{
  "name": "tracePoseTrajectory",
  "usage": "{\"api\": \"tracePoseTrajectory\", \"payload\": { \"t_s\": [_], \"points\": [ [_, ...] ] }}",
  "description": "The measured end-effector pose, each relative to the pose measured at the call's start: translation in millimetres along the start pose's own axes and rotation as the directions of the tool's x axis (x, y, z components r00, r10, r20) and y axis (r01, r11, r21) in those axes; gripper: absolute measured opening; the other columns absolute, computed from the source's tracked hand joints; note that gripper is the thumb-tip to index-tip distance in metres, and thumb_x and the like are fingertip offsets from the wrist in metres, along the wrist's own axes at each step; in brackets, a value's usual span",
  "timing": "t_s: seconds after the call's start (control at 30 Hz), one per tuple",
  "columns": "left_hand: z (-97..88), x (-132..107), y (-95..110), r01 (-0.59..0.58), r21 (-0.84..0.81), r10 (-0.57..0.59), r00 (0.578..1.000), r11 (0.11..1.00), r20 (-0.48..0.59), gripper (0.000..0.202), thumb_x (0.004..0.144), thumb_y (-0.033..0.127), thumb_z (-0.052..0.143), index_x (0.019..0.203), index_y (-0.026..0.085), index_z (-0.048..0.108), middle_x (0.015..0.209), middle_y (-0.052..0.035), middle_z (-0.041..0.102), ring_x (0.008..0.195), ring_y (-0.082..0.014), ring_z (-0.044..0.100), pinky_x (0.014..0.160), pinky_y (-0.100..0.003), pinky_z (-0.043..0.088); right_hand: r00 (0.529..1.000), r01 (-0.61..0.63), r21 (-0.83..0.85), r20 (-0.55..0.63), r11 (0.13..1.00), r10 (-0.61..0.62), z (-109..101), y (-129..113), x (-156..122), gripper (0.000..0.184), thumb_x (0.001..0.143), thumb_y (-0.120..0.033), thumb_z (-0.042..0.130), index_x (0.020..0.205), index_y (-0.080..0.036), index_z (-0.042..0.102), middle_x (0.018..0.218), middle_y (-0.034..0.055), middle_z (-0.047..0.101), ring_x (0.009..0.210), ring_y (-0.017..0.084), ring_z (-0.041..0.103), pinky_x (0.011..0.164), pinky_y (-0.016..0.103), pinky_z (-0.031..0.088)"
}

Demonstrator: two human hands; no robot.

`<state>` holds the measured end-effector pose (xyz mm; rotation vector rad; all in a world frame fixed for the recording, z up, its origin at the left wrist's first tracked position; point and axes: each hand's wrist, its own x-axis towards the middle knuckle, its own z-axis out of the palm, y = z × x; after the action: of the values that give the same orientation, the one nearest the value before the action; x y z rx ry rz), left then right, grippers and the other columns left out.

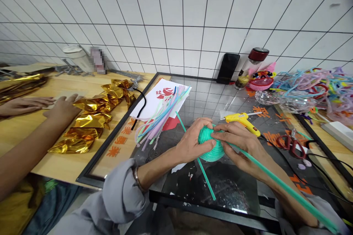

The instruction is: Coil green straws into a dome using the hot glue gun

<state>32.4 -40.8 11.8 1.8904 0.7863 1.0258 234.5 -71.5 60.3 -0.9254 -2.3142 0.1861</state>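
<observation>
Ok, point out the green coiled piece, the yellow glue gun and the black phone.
Green coiled piece [216,152]: head view, on its ridged side below the fingertips.
Yellow glue gun [242,118]: head view, on the middle of its body.
Black phone [228,68]: head view, on its dark front face.

Bright, fairly even light washed the tiled wall [193,11], with pale glare at upper left. The glossy tabletop [201,99] mirrored its grid, gold foil [92,121] glinted, the green coil [205,135] looked crisp; wide-angle distortion (strongest toward the edges) slanted the tiles.
</observation>
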Motion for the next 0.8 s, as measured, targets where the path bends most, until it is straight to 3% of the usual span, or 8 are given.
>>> {"api": "tracePoseTrajectory", "payload": {
  "t_s": [0.3, 0.53, 0.8],
  "points": [
    [2.7, -1.2, -5.5, -0.159, 0.090, 0.170, 0.976, 0.983, -0.138, 0.030, 0.079, 0.030, 0.070, 0.104, 0.021, 0.054, 0.123, -0.0117, 0.059, 0.128, -0.0291, 0.053, 0.109, -0.049, 0.043, 1.000, -0.016, 0.013, 0.010, 1.000, 0.016, 3.5, 4.0, -4.8, 0.039, 0.091, -0.006, 0.052, 0.117, -0.028, 0.071, 0.114, 0.0086, 0.072, 0.098, 0.023, 0.063, 0.085, 0.043, 0.055],
    [3.7, 0.7, -15.3, -0.394, 0.143, 0.415, 0.892, 0.908, -0.181, 0.037, 0.081, 0.034, 0.074, 0.109, 0.023, 0.053, 0.113, -0.0093, 0.066, 0.109, -0.0243, 0.064, 0.096, -0.045, 0.051, 1.000, -0.006, 0.016, -0.015, 1.000, 0.006, 6.5, 4.8, -4.3, 0.036, 0.092, -0.009, 0.050, 0.113, -0.026, 0.073, 0.113, 0.0096, 0.072, 0.096, 0.023, 0.065, 0.083, 0.042, 0.055],
    [3.1, -1.2, -17.5, -0.356, 0.124, 0.373, 0.913, 0.926, -0.166, 0.038, 0.080, 0.035, 0.075, 0.111, 0.023, 0.057, 0.106, -0.0079, 0.069, 0.107, -0.0247, 0.062, 0.095, -0.045, 0.053, 1.000, -0.010, 0.003, -0.026, 1.000, 0.010, 4.6, 2.4, -2.3, 0.031, 0.092, -0.010, 0.051, 0.109, -0.025, 0.073, 0.113, 0.0098, 0.072, 0.095, 0.022, 0.067, 0.082, 0.040, 0.055]
  ]
}}
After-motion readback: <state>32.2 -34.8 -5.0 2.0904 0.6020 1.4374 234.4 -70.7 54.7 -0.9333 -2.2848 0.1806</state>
